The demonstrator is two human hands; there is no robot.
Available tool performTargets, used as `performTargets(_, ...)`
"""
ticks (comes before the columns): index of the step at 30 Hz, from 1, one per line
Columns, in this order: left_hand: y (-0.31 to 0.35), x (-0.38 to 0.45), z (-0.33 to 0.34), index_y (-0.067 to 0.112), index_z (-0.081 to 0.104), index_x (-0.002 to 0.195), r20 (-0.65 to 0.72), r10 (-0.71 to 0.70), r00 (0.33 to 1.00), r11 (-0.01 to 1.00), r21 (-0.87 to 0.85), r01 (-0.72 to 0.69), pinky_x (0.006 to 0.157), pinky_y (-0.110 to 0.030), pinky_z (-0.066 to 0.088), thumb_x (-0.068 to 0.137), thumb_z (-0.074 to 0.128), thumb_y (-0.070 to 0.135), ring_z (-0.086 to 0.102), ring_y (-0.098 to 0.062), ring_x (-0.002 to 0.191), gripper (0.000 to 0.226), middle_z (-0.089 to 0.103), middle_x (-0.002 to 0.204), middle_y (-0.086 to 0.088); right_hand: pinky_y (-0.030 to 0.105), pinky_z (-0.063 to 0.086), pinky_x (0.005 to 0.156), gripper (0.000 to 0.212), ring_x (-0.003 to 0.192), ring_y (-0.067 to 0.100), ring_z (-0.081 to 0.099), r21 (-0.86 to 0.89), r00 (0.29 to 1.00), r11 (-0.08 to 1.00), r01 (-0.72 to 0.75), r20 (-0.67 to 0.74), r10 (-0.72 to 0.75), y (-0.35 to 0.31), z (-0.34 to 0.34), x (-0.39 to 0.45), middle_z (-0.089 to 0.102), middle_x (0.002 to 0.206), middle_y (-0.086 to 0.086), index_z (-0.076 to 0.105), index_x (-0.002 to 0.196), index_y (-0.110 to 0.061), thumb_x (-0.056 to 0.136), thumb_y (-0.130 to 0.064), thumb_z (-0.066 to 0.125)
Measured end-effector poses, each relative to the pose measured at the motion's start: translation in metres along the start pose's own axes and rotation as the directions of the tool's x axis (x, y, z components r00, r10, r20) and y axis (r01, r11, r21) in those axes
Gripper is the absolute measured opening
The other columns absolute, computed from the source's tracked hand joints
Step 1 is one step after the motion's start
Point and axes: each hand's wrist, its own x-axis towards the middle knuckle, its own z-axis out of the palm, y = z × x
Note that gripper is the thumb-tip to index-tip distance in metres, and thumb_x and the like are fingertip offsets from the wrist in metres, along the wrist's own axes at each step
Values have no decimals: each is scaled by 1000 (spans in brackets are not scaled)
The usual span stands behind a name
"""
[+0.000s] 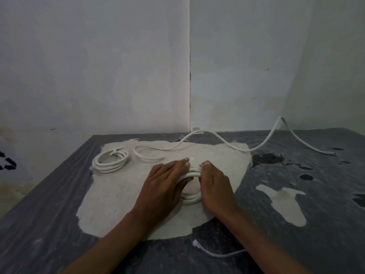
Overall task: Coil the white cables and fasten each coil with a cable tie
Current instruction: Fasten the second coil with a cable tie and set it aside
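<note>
A coil of white cable (191,199) lies on the pale patch in the middle of the table. My left hand (164,187) holds its left side, fingers laid over the top and thumb inside the ring. My right hand (215,187) grips its right side with curled fingers. Most of the coil is hidden under both hands. A second white coil (110,160), bound with a tie at its far edge, lies to the left. A loose white cable (209,134) loops behind the hands and runs right along the wall. A thin white cable tie (217,254) lies near the front edge, partly under my right forearm.
The table (49,224) has a dark, worn surface with pale peeled patches. It stands in a corner, with walls close behind and to the right. The loose cable's far end (331,153) rests on the table at the right.
</note>
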Motion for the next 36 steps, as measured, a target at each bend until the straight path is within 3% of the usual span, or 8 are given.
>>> performTargets(8, -3, -9, -1, 7, 62, 118, -39, -28, 999, 1000, -6, 28, 89, -24, 48, 90, 53, 32, 65, -18, 102, 38, 68, 115, -9, 16, 35, 52, 37, 55, 8, 50, -145, 997, 987, 71, 3, -72, -1, 8, -11, 48, 61, -4, 43, 79, -24, 102, -38, 18)
performTargets(14, -6, -14, -6, 8, 62, 121, -48, 16, 999, 999, 52, -14, 87, -18, 43, 93, 50, 30, 65, -15, 98, 37, 69, 113, -8, 31, 48, 84, 47, 89, 19, 63, 63, 989, 996, -55, 142, 46, -14, 1, -6, 66, 96, 10, 59, 103, -11, 103, -42, 24)
performTargets(16, -7, -12, -5, 8, 63, 119, -59, 40, 997, 996, 79, -35, 82, -19, 44, 93, 50, 30, 66, -16, 94, 36, 70, 110, -8, 39, 50, 89, 47, 87, 18, 63, 104, 979, 991, -85, 195, 64, -15, -1, -3, 67, 93, 8, 60, 101, -13, 103, -45, 25)
performTargets(21, -11, -3, 0, 9, 61, 118, -74, 105, 992, 990, 107, -97, 72, -23, 47, 91, 52, 27, 68, -19, 83, 33, 72, 103, -11, 29, 45, 74, 44, 65, 6, 51, 121, 969, 986, -117, 233, 87, -17, -10, -1, 55, 72, -5, 54, 83, -17, 104, -42, 24)
performTargets(26, -8, -4, -1, 7, 65, 113, -95, 105, 990, 990, 105, -95, 70, -21, 48, 89, 53, 25, 68, -18, 80, 33, 73, 101, -10, 31, 48, 72, 47, 76, 12, 59, 166, 946, 971, -173, 303, 116, -12, -17, 6, 64, 84, -5, 61, 87, -26, 96, -60, 29)
performTargets(28, -7, -4, -2, 7, 66, 113, -94, 89, 992, 992, 98, -80, 70, -20, 46, 90, 52, 26, 66, -16, 80, 33, 73, 101, -9, 23, 44, 58, 50, 70, 10, 55, 246, 956, 946, -212, 255, 148, -11, -23, 13, 62, 89, -3, 66, 94, -27, 90, -62, 31)
performTargets(31, -8, -5, -3, 7, 66, 114, -94, 65, 993, 995, 82, -57, 73, -17, 43, 91, 52, 26, 66, -15, 79, 34, 73, 102, -8, 16, 27, 42, 39, 53, 8, 38, 508, 964, 820, -265, 154, 216, -12, -36, 21, 49, 84, 1, 67, 95, -19, 103, -35, 33)
performTargets(36, -8, -4, -4, 9, 66, 114, -96, 39, 995, 998, 50, -34, 75, -14, 40, 99, 39, 35, 65, -12, 78, 41, 73, 101, -6, 24, 36, 55, 30, 62, 11, 44, 817, 940, 468, -338, 275, 199, -21, -45, 34, 51, 77, 2, 64, 98, -6, 103, -14, 35)
